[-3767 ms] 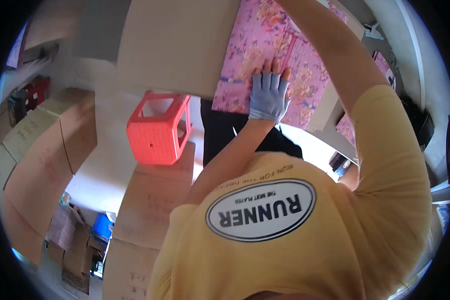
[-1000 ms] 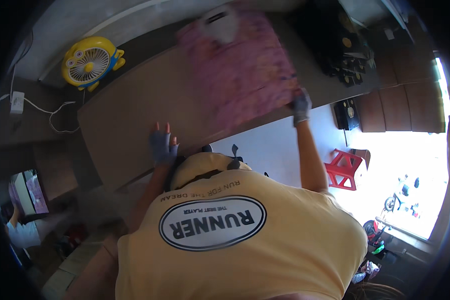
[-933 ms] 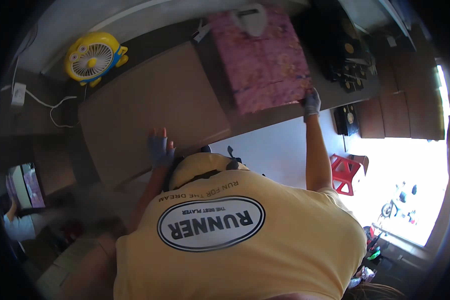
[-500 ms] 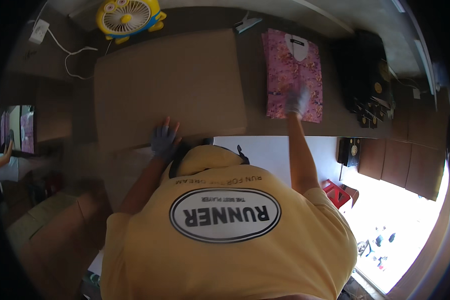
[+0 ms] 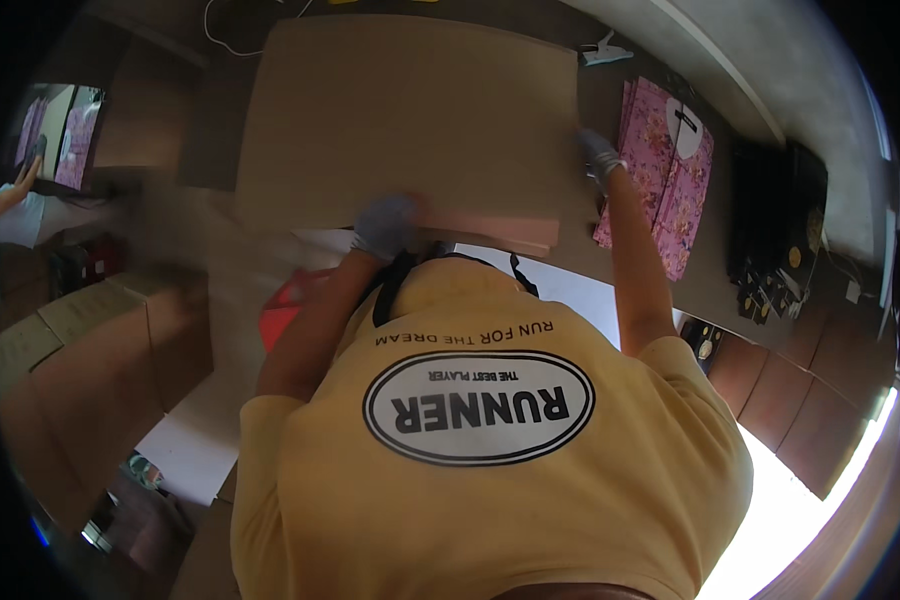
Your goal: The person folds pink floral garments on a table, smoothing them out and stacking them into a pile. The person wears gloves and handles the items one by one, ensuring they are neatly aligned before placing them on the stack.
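Cardboard boxes (image 5: 105, 385), contents hidden, stand apart from pink garments (image 5: 677, 185).

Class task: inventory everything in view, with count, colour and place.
Table: one, dark, across the top
Board: one, brown, on the table
Tool: one, pale, by the board's far-right corner
Clothes: several, pink, right of the board
Black items: several, table's right end
Cartons: several, brown, left and right
Stool: one, red, left of centre
Cable: one, white, top left
Co-worker's hand: one, dark glove, upper left
T-shirt: one, yellow, lower centre
Left hand: one, grey-gloved, board's near edge
Right hand: one, grey-gloved, by board's right edge
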{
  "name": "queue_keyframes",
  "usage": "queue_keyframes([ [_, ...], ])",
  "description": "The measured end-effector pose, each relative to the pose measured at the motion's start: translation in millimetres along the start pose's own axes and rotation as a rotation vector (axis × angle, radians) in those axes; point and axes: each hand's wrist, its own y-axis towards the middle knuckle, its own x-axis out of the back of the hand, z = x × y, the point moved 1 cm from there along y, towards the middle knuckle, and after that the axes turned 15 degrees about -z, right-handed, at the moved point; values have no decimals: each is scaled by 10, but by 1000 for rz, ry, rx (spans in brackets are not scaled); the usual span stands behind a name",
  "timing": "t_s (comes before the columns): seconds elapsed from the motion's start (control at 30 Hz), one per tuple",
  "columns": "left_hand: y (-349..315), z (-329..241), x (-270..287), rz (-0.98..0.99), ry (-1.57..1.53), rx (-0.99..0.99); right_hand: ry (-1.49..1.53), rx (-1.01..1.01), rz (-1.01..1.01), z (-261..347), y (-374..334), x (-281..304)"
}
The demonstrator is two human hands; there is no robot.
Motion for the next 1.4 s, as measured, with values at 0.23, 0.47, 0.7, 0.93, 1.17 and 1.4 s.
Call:
queue_keyframes([
  [0.23, 62, -53, 191, 3, -16, -155, 329, -431, -165, -153, -130, 257],
  [0.47, -35, 1568, 688, -110, 860, 911, 468, -365, -339, -69, -394, 368],
  [0.7, 431, 1936, 1171, 44, 49, 804, 961, -141, -422, 106, -440, 606],
  [0.93, 1334, 711, 577, -490, -142, 244, 870, 294, -276, 843, -279, -89],
  [1.17, 1363, 377, -312, 247, 607, 237, -333, 205, -404, 2208, -912, -612],
  [1.4, 1491, 554, -215, -13, 609, 408, -410, 152, -321, 2431, -811, -753],
])
